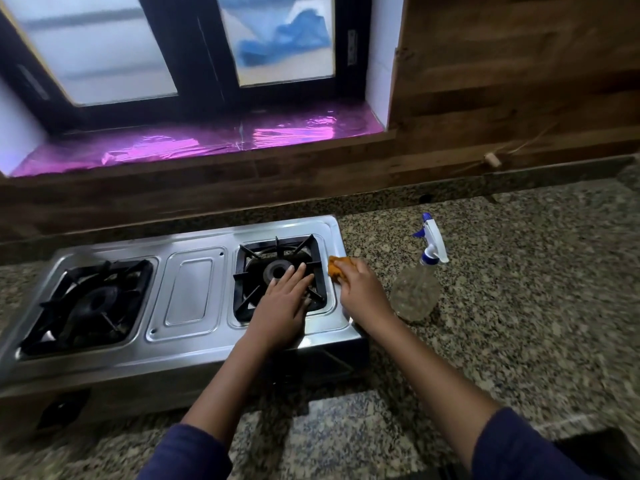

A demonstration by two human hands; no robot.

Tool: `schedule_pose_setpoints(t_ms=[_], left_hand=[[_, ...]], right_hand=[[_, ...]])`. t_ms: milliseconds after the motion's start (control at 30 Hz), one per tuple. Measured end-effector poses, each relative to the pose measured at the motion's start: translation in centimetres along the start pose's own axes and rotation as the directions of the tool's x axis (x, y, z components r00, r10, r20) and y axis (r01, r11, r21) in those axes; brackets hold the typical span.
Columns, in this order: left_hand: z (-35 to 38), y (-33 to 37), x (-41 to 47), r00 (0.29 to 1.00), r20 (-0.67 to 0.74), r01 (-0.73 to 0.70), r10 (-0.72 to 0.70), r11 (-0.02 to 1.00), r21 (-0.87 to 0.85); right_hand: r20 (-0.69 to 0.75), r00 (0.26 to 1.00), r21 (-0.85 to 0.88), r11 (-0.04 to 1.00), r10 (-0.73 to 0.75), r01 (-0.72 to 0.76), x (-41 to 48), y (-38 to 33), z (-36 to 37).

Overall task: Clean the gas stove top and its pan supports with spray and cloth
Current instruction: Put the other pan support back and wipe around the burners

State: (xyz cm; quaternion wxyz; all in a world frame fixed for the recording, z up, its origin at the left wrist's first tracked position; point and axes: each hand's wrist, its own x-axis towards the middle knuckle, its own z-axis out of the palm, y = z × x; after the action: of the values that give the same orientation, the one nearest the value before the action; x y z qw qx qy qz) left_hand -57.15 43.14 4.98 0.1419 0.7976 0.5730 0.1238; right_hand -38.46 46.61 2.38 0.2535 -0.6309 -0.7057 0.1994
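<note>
A two-burner steel gas stove [188, 292] sits on a speckled granite counter [519, 289]. Black pan supports cover both burners, one on the left [86, 306] and one on the right [277, 251]. My left hand [284, 299] lies flat, fingers spread, on the near part of the right pan support and holds nothing. At the stove's right edge, my right hand [360, 289] grips a crumpled orange cloth [337, 270] that touches the steel rim. A clear spray bottle [420, 285] with a white and blue trigger stands upright on the counter just right of that hand.
A wooden backsplash [485, 98] rises behind the counter. Above the stove, a window sill lined with shiny purple foil [207, 143] runs under a dark-framed window. A small cork-like piece [492, 159] hangs on the wall at the right.
</note>
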Motion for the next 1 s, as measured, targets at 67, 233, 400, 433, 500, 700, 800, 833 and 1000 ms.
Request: schedule_pose_setpoints(t_ms=[67,233,400,433,500,700,800,833,1000], left_hand=[[0.1,-0.2,-0.1,1.0,0.0,-0.009,0.009,1.0,0.005],[0.5,-0.5,0.2,1.0,-0.006,-0.018,0.018,1.0,0.005],[0.2,-0.3,0.1,1.0,0.029,-0.003,0.002,1.0,0.021],[-0.1,-0.2,0.1,0.999,0.042,0.0,0.0,1.0,0.011],[-0.6,0.3,-0.2,0.999,0.036,-0.01,0.011,0.999,-0.041],[-1.2,4.5,-2.4,0.974,-0.036,-0.212,0.222,0.854,-0.475],[-1.7,6.4,-2.3,0.951,0.097,-0.15,0.294,0.712,-0.686],[-1.8,6.7,-2.2,0.947,0.13,-0.114,0.293,0.685,-0.719],[-1.6,7.2,-2.1,0.963,0.119,-0.065,0.24,0.639,-0.767]], right_hand=[[0.012,1.0,-0.007,1.0,-0.011,0.011,-2.4,0.1,-0.5],[0.018,0.999,-0.007,0.999,-0.036,0.036,-10.3,-0.1,-2.3],[0.048,0.999,0.149,0.989,0.001,-0.009,-13.5,1.2,-2.9],[0.034,0.999,0.24,0.97,0.015,-0.023,-13.7,1.3,-3.2],[-0.006,0.996,0.422,0.903,0.088,-0.077,-13.9,1.0,-4.2],[0.124,0.945,0.827,0.495,0.304,-0.268,-14.4,-0.6,-7.0],[0.2,0.939,0.911,0.301,0.281,-0.284,-14.5,-1.2,-7.5],[0.21,0.939,0.916,0.279,0.273,-0.287,-14.6,-1.5,-7.5],[0.262,0.932,0.929,0.198,0.249,-0.314,-15.0,-1.3,-7.1]])
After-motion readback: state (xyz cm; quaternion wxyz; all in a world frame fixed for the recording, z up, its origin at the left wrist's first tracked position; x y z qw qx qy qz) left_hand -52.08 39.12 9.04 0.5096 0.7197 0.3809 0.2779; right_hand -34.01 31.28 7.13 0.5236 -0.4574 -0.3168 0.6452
